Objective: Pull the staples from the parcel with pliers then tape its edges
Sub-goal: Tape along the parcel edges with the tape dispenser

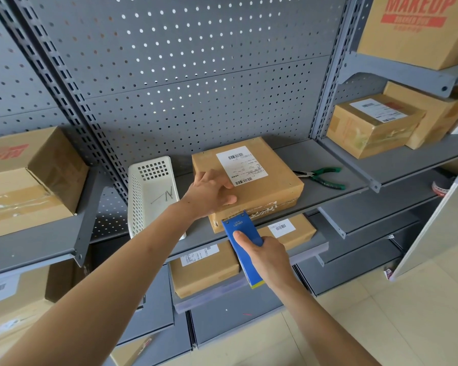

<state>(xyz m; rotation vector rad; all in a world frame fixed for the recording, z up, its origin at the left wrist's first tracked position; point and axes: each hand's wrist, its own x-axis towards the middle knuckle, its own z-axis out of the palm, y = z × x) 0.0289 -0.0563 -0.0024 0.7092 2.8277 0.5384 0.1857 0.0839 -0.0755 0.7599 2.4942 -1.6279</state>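
A flat brown cardboard parcel [265, 178] with a white shipping label lies on the grey middle shelf [336, 191]. My left hand [209, 192] rests on its near left corner, fingers on top and thumb on the front side. My right hand [267, 256] grips a blue tape dispenser [245, 244], whose front end touches the parcel's front face at the lower edge. Green-handled pliers [324, 177] lie on the shelf just right of the parcel, untouched.
A white perforated basket [148, 191] holding a few pulled staples stands left of the parcel. Other cardboard boxes sit on the left shelf [29, 180], the right shelves [373, 125] and the lower shelf [204, 268]. A pegboard wall backs the shelves.
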